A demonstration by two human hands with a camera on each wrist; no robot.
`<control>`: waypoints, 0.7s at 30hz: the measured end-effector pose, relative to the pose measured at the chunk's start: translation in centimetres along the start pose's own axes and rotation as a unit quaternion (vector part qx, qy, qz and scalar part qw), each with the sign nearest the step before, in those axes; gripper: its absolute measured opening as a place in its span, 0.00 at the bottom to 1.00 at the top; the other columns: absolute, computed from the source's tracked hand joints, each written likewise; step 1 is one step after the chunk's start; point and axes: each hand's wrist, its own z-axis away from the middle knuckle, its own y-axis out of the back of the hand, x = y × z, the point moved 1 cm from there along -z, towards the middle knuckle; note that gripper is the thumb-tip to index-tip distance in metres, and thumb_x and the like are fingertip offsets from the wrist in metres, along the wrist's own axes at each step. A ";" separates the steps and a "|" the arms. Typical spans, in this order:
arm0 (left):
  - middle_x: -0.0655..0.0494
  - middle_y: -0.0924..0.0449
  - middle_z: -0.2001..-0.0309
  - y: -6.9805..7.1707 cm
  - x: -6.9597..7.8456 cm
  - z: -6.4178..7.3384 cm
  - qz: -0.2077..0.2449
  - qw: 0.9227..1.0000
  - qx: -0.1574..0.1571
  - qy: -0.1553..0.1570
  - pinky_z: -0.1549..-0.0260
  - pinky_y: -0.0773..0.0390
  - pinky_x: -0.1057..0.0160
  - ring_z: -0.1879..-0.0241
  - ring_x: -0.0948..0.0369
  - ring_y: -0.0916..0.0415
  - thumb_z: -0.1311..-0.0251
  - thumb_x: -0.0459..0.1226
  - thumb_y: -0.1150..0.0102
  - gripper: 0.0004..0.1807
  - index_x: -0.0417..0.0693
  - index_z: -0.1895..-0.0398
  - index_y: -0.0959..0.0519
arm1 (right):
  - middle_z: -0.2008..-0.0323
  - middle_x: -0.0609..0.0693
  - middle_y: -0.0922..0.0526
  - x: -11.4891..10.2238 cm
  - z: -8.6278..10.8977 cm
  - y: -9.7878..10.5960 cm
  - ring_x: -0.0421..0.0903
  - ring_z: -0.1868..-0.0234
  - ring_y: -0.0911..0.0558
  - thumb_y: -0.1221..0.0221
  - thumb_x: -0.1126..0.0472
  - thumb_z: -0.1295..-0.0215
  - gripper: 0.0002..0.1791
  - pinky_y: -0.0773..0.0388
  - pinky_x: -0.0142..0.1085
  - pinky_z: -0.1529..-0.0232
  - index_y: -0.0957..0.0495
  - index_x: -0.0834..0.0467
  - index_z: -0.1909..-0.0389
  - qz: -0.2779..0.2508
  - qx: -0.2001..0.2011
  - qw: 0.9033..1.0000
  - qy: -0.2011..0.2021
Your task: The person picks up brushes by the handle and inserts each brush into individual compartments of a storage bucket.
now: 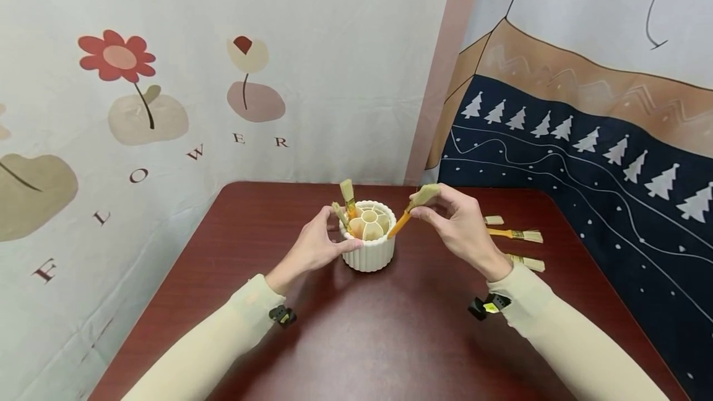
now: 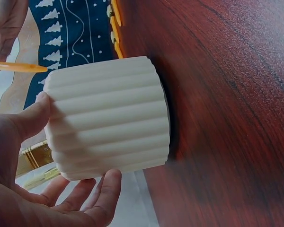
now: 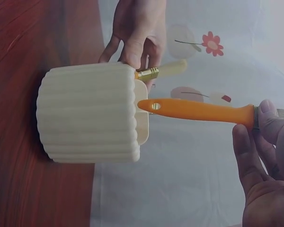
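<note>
A cream ribbed brush holder point(image 1: 367, 257) with divided compartments stands upright on the table. My left hand point(image 1: 313, 245) grips its left side, thumb at the rim and fingers around the wall, as the left wrist view also shows point(image 2: 109, 118). Two paintbrushes, one with bristles up point(image 1: 348, 190) and one beside it point(image 1: 340, 215), stand in its left compartments. Between thumb and fingers, my right hand point(image 1: 465, 224) pinches another paintbrush point(image 3: 199, 109) near its metal ferrule. The orange handle of that brush points down, its tip at the holder's right rim; whether they touch I cannot tell.
Several more paintbrushes lie on the dark red table point(image 1: 367, 339) to the right, one of them point(image 1: 526, 236) with its bristles pointing right; my right hand and forearm partly cover them. Printed cloths point(image 1: 345, 67) hang behind and to the right of the table.
</note>
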 end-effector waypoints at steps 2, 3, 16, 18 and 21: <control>0.37 0.16 0.24 0.0 0.0 0.0 0.000 1.000 -0.001 0.001 0.32 0.09 0.42 0.27 0.41 0.12 0.36 0.43 0.10 0.44 0.41 0.24 0.26 | 0.45 0.59 0.05 -0.1 -0.1 -0.2 0.35 0.50 0.06 0.23 0.75 0.30 0.20 0.08 0.27 0.45 0.12 0.61 0.40 -0.002 -0.003 1.000 0.003; 0.37 0.16 0.24 0.0 0.0 0.0 -0.001 1.000 -0.001 0.001 0.32 0.09 0.42 0.27 0.41 0.12 0.36 0.43 0.10 0.44 0.41 0.24 0.26 | 0.45 0.59 0.05 -0.1 -0.1 -0.3 0.35 0.50 0.06 0.23 0.75 0.30 0.20 0.08 0.27 0.45 0.12 0.62 0.40 -0.004 -0.004 1.000 0.005; 0.38 0.18 0.22 0.1 0.1 -0.1 -0.004 1.000 -0.002 0.000 0.31 0.09 0.40 0.26 0.40 0.13 0.36 0.44 0.10 0.44 0.41 0.25 0.27 | 0.44 0.58 0.06 0.1 -0.5 -1.8 0.48 0.49 0.04 0.23 0.74 0.30 0.17 0.07 0.29 0.44 0.10 0.60 0.43 0.001 -0.026 0.999 0.035; 0.38 0.18 0.22 0.1 0.1 -0.1 -0.004 1.000 -0.003 0.000 0.31 0.09 0.41 0.26 0.40 0.13 0.35 0.44 0.10 0.44 0.41 0.24 0.27 | 0.44 0.55 0.05 0.0 -0.4 -2.0 0.48 0.49 0.04 0.23 0.74 0.30 0.18 0.07 0.29 0.44 0.10 0.59 0.42 0.009 -0.028 0.999 0.037; 0.37 0.18 0.22 0.1 0.1 -0.1 -0.009 1.000 -0.004 0.000 0.32 0.09 0.41 0.26 0.39 0.13 0.35 0.45 0.11 0.44 0.41 0.24 0.27 | 0.45 0.53 0.05 0.1 -0.5 -2.4 0.47 0.48 0.04 0.23 0.74 0.31 0.19 0.07 0.29 0.45 0.10 0.58 0.42 0.018 -0.032 0.998 0.048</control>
